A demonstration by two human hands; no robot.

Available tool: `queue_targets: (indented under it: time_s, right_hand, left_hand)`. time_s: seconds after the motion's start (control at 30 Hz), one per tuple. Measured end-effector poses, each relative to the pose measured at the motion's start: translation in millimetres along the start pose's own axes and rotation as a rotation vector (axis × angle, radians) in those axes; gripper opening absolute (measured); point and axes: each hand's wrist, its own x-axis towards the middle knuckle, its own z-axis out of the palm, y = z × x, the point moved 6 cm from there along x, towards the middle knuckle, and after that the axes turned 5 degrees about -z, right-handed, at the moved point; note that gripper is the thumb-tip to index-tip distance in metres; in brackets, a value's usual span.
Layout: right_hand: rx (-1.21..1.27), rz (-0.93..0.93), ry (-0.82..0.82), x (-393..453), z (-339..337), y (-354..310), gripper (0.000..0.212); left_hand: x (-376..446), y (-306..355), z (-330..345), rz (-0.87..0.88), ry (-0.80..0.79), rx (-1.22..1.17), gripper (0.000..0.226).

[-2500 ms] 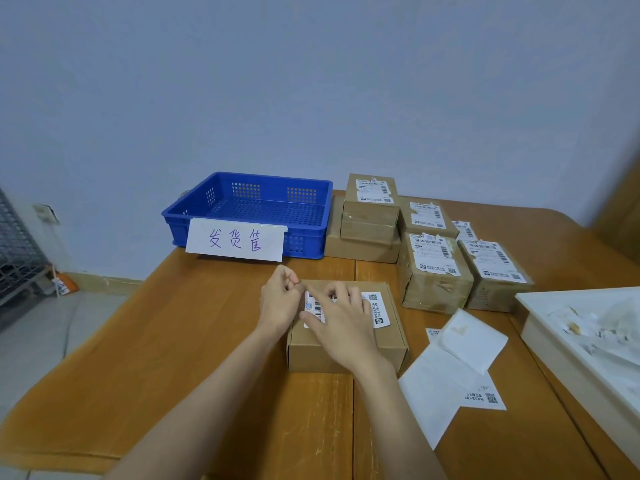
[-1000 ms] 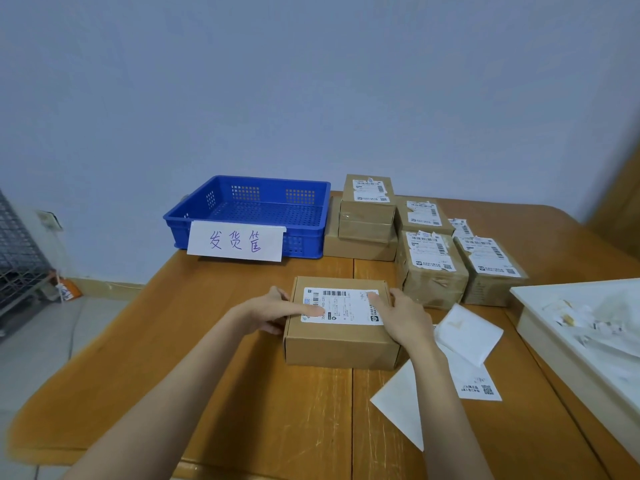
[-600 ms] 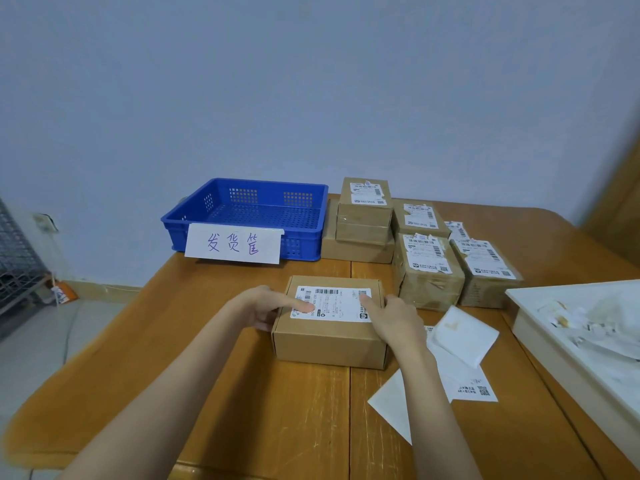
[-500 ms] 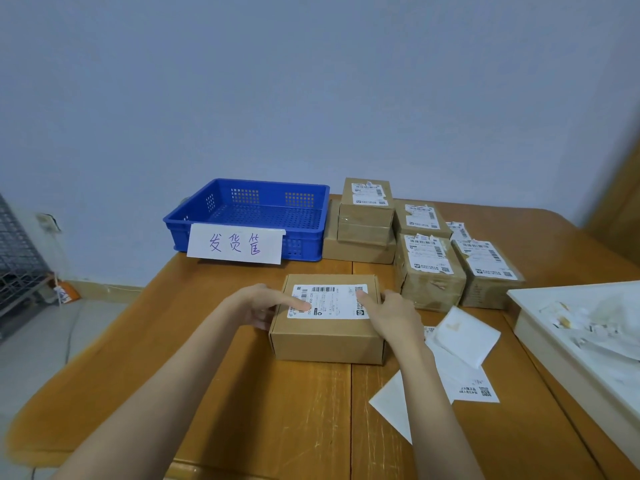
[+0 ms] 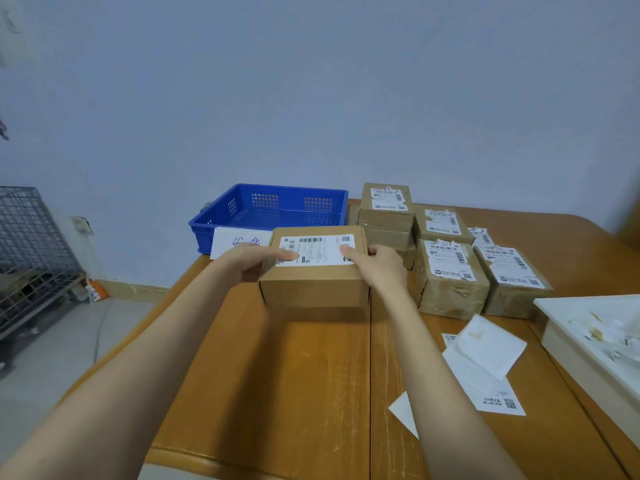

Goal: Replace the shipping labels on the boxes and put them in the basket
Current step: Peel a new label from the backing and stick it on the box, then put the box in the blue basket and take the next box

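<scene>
Head view: both hands' fingers [image 5: 287, 255] around labelled box [image 5: 313, 287], before blue basket [image 5: 221, 225] with bare floor.

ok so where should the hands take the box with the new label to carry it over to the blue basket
Best by its two short ends, one hand from each side, as the left hand and right hand hold the box now: thumbs on the labelled top, fingers around the side walls. It is flat, wide and held level, so an end grip likely keeps it steady on the way into the blue basket.
</scene>
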Motion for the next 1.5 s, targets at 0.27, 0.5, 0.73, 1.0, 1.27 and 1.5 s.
queue_targets:
  time_s: [0.27,0.5,0.73,1.0,1.27,1.5]
  right_hand:
    - [0.066,-0.059,0.074,44,5,-54,0.053]
    - [0.093,-0.059,0.035,103,23,-77,0.051]
    - [0.057,-0.017,-0.002,179,58,-78,0.053]
    - [-0.136,0.008,-0.022,247,91,-59,0.039]
    - [-0.176,0.050,0.030,290,123,-41,0.050]
    - [-0.336,0.000,0.054,310,143,-35,0.050]
  left_hand:
    - [20,48,-37,0.130,0.218,-0.040,0.044]
    - [69,73,-57,0.204,0.281,-0.053,0.058]
    - [149,92,-62,0.225,0.263,-0.051,0.048]
    - [243,90,-51,0.197,0.234,-0.051,0.060]
    - [308,77,-42,0.127,0.214,-0.009,0.064]
    - [340,78,-26,0.064,0.218,0.053,0.057]
